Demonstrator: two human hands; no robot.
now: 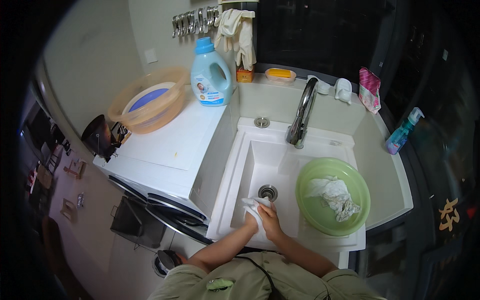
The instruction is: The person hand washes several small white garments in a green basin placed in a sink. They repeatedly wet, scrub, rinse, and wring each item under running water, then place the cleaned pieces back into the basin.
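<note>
Over the basin of a white sink (255, 165), my two hands are together on a white cloth (255, 204). My left hand (252, 220) is partly covered by the cloth. My right hand (269, 218) grips it from the other side. Just beyond them is the metal drain (267, 192). To the right, a green plastic basin (311, 221) rests on the sink's ledge, with a crumpled, wet-looking white cloth (332, 191) in it. A chrome faucet (303, 112) rises at the back of the sink, with no water visible from it.
On the white washing machine (168, 157) at left stand a blue detergent bottle (206, 75) and stacked plastic basins (157, 116). Rubber gloves (245, 41) hang above. A soap dish (279, 77), a pink packet (369, 90) and a pump bottle (403, 131) line the ledge.
</note>
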